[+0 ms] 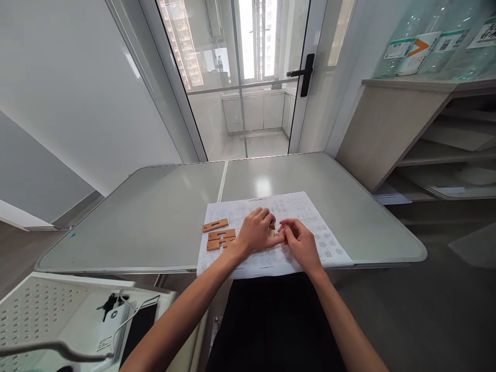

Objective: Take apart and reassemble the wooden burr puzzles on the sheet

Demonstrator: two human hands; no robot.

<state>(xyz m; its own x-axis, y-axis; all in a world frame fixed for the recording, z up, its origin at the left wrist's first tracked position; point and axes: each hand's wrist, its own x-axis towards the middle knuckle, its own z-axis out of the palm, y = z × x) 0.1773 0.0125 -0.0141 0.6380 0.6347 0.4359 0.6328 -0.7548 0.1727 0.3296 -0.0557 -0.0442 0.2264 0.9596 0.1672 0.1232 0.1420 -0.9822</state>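
Note:
My left hand (256,230) is closed round small notched wooden puzzle pieces (272,226), mostly hidden by its fingers. Close against its thumb, my right hand (304,244) has its fingers curled and pressed together; what they hold, if anything, is hidden. Both hands are over a white paper sheet (327,235) printed with small diagrams. To their left on the sheet lie a slotted wooden bar (215,225), a notched wooden bar (221,235) and another notched bar (214,245), the last partly covered by my left wrist.
The pale grey folding table (163,217) has a seam down its middle. At lower left, a white basket (77,289) holds a white power bank (114,323), cables and keys. A glass door (256,113) stands behind; a wooden shelf (399,119) with large plastic bottles (411,49) is at right.

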